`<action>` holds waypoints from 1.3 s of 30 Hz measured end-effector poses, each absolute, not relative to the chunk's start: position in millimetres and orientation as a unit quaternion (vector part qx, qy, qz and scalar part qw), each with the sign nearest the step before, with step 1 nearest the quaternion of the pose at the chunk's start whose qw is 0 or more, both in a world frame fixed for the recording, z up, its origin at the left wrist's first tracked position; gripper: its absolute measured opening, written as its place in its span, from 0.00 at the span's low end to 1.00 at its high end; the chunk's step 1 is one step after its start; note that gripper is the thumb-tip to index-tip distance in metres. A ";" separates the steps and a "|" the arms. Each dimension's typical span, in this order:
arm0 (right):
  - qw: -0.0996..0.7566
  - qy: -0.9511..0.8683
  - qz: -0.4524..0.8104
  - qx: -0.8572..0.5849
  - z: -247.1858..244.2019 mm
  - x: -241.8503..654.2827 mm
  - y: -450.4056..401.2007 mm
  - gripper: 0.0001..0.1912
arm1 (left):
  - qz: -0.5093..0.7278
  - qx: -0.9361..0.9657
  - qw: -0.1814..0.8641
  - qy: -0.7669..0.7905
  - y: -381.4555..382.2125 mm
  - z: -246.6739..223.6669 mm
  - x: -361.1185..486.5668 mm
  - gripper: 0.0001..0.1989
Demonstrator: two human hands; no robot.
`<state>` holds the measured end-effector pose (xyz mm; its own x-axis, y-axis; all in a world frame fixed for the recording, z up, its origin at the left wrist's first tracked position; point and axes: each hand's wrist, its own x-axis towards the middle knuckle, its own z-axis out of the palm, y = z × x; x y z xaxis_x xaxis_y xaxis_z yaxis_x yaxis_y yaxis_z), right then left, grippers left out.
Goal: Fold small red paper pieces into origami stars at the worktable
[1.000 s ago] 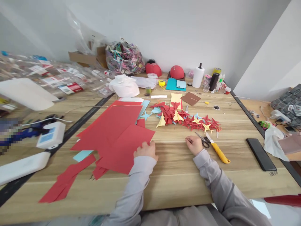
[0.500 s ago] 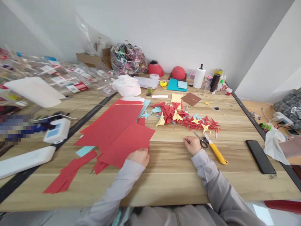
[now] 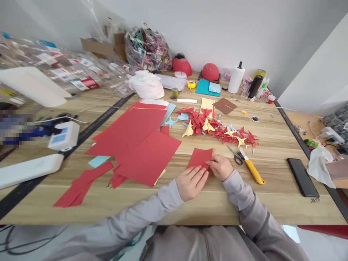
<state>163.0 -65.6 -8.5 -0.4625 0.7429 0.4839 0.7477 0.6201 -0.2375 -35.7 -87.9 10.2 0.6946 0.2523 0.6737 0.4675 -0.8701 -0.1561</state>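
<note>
A small sheet of red paper (image 3: 199,156) is held between my two hands just above or on the wooden table. My left hand (image 3: 191,183) has its fingers laid straight across the lower edge of the sheet, with the thumb out of sight. At the right edge, my right hand (image 3: 221,167) pinches the paper between thumb and fingertips. Larger sheets of red paper (image 3: 150,156) lie overlapped on the left, with a yellow scrap (image 3: 160,177) showing beneath. Folded paper stars (image 3: 202,121) in red, yellow and blue are heaped beyond my hands.
Scissors (image 3: 237,156) and a yellow-handled knife (image 3: 254,171) lie right of my right hand. A black phone (image 3: 302,177) rests farther right. Red paper strips (image 3: 81,185) lie at the front left. Plastic bottles (image 3: 81,72) crowd the back left.
My left hand has moved right from the large red sheets and now holds a small red sheet. My right hand, earlier closed on the table, now pinches its edge. The view has tilted downward.
</note>
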 end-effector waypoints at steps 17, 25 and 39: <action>0.331 -0.786 0.108 -0.511 -10.8 184.0 -59.5 0.17 | -0.336 -0.910 0.074 -0.230 -38.7 -15.2 -21.5 0.14; 0.283 -0.820 0.119 -0.483 -11.2 183.0 -64.0 0.18 | -0.357 -0.899 0.019 -0.254 -42.3 -23.8 -23.5 0.12; 0.369 -0.760 0.179 -0.504 10.7 204.7 -62.0 0.18 | -0.360 -0.879 -0.022 -0.312 -33.0 -3.9 -32.4 0.07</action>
